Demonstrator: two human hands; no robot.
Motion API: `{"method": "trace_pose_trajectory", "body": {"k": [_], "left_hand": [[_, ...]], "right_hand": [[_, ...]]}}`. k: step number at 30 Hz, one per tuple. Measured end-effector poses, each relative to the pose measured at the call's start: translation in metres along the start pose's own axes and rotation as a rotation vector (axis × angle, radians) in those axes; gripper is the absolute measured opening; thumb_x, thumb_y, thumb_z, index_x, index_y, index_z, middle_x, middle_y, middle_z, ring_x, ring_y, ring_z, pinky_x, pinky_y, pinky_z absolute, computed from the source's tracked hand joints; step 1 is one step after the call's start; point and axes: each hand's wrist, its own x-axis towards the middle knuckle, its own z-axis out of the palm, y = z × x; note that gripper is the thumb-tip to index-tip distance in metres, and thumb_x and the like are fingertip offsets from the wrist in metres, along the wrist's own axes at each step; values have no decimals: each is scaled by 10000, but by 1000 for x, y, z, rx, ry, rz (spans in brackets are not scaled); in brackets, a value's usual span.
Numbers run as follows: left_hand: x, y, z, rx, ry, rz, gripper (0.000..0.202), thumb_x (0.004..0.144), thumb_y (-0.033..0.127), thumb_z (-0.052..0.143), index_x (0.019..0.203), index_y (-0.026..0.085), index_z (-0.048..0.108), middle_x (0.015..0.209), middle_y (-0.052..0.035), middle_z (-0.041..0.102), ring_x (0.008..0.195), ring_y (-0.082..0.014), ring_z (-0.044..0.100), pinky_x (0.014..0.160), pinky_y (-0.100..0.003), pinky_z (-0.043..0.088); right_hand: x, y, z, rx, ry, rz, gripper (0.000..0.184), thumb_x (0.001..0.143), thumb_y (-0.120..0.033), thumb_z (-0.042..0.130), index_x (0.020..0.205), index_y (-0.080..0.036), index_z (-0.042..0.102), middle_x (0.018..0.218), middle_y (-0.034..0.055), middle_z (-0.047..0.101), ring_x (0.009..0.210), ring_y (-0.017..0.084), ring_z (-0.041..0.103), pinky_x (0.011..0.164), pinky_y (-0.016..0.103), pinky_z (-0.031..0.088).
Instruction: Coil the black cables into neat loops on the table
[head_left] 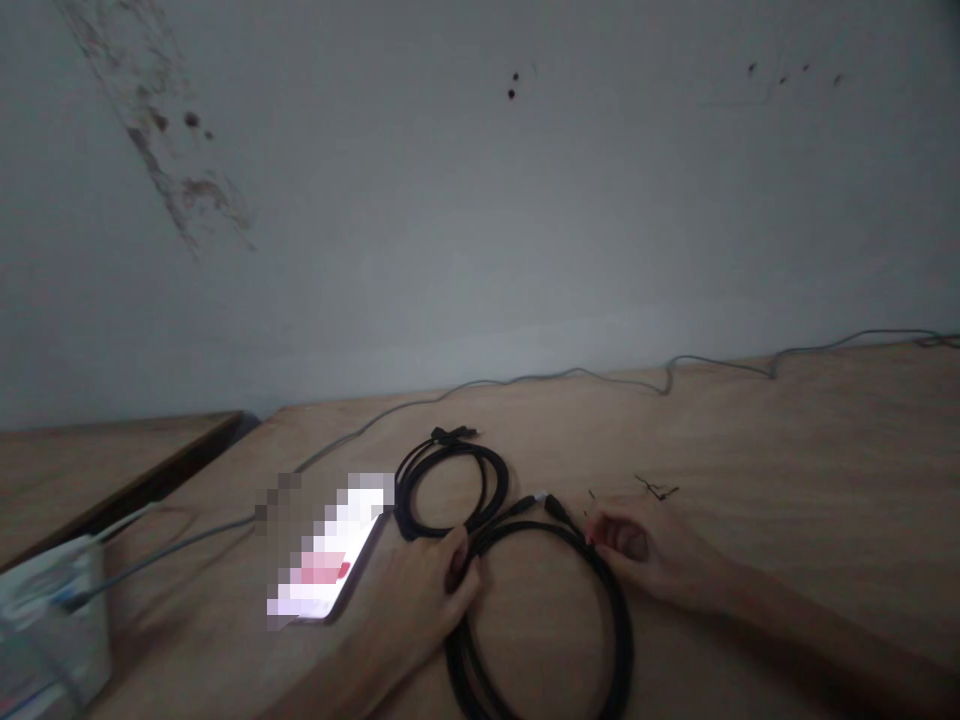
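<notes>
Two black cables lie coiled on the wooden table. The nearer cable coil [624, 640] is the larger, and its two plugs [553, 506] rest together at its far side. My left hand [427, 590] is closed on the left side of this coil, thumb and forefinger around the strands. At the coil's upper right, my right hand [637, 545] pinches its fingertips beside the cable. A thin dark strand, which looks like a twist tie [591, 495], sticks up from those fingertips; most of it is hidden. The smaller cable coil [495, 475] sits just beyond my left hand.
Left of my left hand lies a phone [358, 545] with a lit screen, partly blurred out. Thin black twisted ties [657, 489] lie beyond my right hand. A grey cord [510, 381] runs along the wall to a white box [56, 620] at the left. A dark gap [187, 455] borders another wooden surface.
</notes>
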Motion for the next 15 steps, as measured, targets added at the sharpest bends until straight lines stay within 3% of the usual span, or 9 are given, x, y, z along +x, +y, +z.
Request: {"method": "trace_pose_trajectory", "body": {"k": [15], "left_hand": [[0, 1, -2, 10, -9, -2, 257, 958, 395, 431, 774, 224, 486, 715, -25, 646, 688, -221, 621, 595, -304, 289]], "right_hand": [[-3, 4, -6, 6, -17, -69, 87, 839, -232, 618, 843, -203, 700, 829, 40, 730, 746, 196, 679, 667, 284, 505]]}}
